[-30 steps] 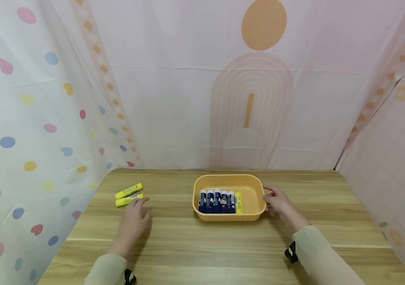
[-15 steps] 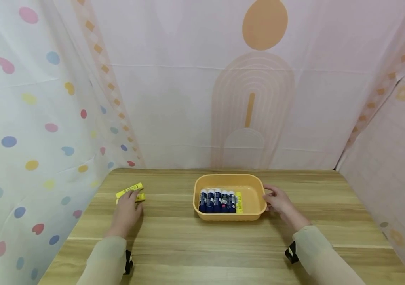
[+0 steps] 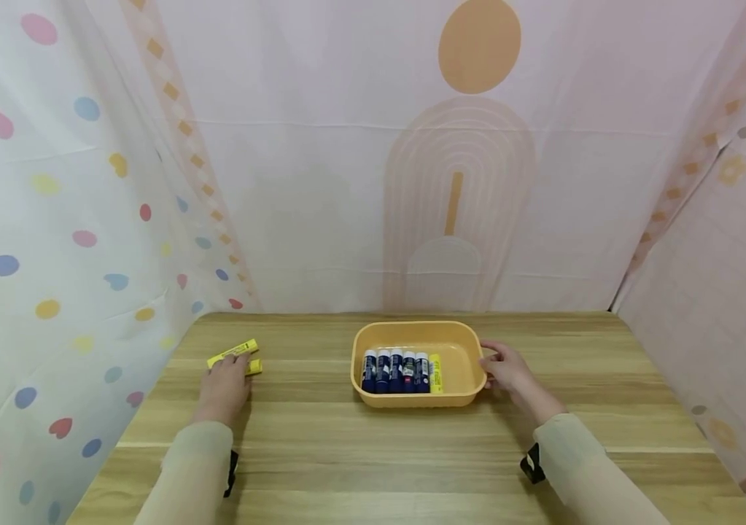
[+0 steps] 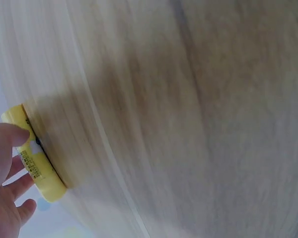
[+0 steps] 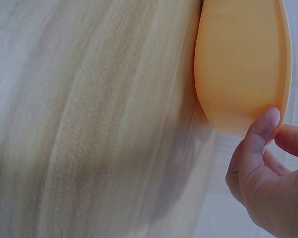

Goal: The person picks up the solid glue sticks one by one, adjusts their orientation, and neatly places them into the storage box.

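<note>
At the table's left side, my left hand point(image 3: 223, 386) reaches over two yellow glue sticks. The farther glue stick point(image 3: 244, 347) shows above the fingers, while the nearer glue stick point(image 3: 254, 367) is partly hidden under the hand. In the left wrist view, thumb and fingers hold a yellow glue stick point(image 4: 42, 171) from opposite sides, close to the tabletop. My right hand point(image 3: 510, 372) pinches the right end of an orange plastic basket point(image 3: 418, 400), its thumb on the outer wall near the rim. Several dark blue glue sticks point(image 3: 396, 375) with white caps and one yellow glue stick point(image 3: 436, 375) line the basket's left part.
The wooden table point(image 3: 346, 459) ends at a patterned curtain point(image 3: 313, 219) behind it, with more curtain on both sides. Bare basket floor shows right of the yellow glue stick. Each wrist wears a black strap.
My left hand has moved left and forward onto the yellow glue sticks, and its fingers now hold one. The right hand stays at the basket's end.
</note>
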The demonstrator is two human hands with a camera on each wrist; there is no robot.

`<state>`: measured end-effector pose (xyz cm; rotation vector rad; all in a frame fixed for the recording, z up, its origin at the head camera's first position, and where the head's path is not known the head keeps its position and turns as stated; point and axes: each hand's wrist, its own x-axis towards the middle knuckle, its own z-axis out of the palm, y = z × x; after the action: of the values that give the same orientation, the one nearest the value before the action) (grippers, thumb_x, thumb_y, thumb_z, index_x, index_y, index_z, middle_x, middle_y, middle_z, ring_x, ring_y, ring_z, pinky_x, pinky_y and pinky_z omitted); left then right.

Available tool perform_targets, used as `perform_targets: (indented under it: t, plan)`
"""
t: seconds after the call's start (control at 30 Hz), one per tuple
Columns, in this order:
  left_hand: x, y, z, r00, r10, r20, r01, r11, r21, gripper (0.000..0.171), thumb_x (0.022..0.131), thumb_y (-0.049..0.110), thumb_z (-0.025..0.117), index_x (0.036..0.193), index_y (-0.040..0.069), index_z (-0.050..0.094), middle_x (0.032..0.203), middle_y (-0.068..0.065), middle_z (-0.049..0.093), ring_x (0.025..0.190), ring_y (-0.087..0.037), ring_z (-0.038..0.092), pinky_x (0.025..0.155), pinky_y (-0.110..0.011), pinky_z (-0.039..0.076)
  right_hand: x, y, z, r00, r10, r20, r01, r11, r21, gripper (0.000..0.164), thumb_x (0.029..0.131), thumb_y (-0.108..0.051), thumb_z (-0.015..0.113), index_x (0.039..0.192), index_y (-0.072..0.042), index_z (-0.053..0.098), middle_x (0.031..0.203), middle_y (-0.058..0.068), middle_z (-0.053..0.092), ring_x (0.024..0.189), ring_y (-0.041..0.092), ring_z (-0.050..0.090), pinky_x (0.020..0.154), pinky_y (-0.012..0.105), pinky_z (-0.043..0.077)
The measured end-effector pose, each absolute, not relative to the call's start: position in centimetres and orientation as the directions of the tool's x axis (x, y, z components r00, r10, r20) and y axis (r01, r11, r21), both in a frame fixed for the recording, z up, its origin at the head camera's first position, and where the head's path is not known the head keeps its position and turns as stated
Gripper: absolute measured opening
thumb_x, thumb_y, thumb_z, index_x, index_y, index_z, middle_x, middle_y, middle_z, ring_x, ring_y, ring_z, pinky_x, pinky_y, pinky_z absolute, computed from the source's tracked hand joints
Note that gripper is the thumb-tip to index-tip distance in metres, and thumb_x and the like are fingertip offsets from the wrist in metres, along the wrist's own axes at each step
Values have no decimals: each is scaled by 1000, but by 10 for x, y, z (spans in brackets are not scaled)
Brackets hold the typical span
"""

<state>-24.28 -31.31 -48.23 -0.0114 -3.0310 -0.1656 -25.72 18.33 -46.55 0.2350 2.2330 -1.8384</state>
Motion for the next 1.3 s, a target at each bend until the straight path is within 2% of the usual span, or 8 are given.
perform_targets:
  t: [0.13,0.3,0.5,0.6,0.73,0.83,1.07,1.3]
  plan:
    - [-242,-315,-482,-996,13,94,24,993,115,43,90,-5,48,133,-5,45,121,-34,47,104,-53,51,83,-64,43,-257,182,-465,-959,-27,-282,271,196,-942,47,94,1,48,140,2,38,89,7,45,64,13,52,57,24,49]
    - [-242,-316,-483,-996,45,73,53,992,118,45,87,-10,50,132,-5,46,124,-36,46,104,-53,52,83,-62,46,-257,183,-466,-961,-18,-276,268,196,-943,46,94,1,48,139,1,39,89,7,45,63,13,52,57,24,49]
    - [-240,-315,-484,-992,58,116,77,983,165,50,92,-4,50,139,4,40,126,-33,49,104,-52,54,83,-62,46,-257,182,-467,-961,-19,-276,266,207,-942,46,94,0,48,139,2,39,88,7,45,63,13,51,56,24,49]
    - [-237,-313,-483,-985,67,162,101,971,216,58,91,1,56,144,9,35,124,-32,51,102,-50,56,81,-60,48,-259,182,-468,-960,-16,-279,269,211,-940,46,94,0,48,139,1,39,88,7,45,62,13,51,56,24,49]
    - [-233,-308,-482,-975,70,209,132,946,295,71,89,5,62,149,17,26,122,-33,52,97,-47,59,79,-58,50,-259,183,-467,-960,-22,-279,268,211,-940,47,95,0,48,140,1,37,89,7,45,62,13,51,55,23,48]
    - [-231,-301,-483,-972,69,224,155,906,393,73,91,8,62,151,21,23,122,-30,51,98,-43,59,79,-54,51,-258,183,-466,-957,-25,-288,277,206,-939,47,95,0,48,141,1,37,90,8,46,62,13,51,55,24,48]
    - [-231,-275,-485,-955,51,293,222,779,586,62,89,3,63,144,12,36,109,-17,55,96,-30,57,79,-43,54,-258,187,-465,-956,-40,-289,276,199,-940,48,95,-1,48,141,1,36,91,8,45,65,14,52,57,24,49]
    - [-226,-244,-479,-959,-86,269,170,586,792,58,90,4,62,140,7,32,114,-17,49,102,-30,53,77,-30,54,-255,191,-464,-963,-55,-263,248,196,-949,46,95,-3,50,139,0,38,89,9,45,64,14,53,56,23,49]
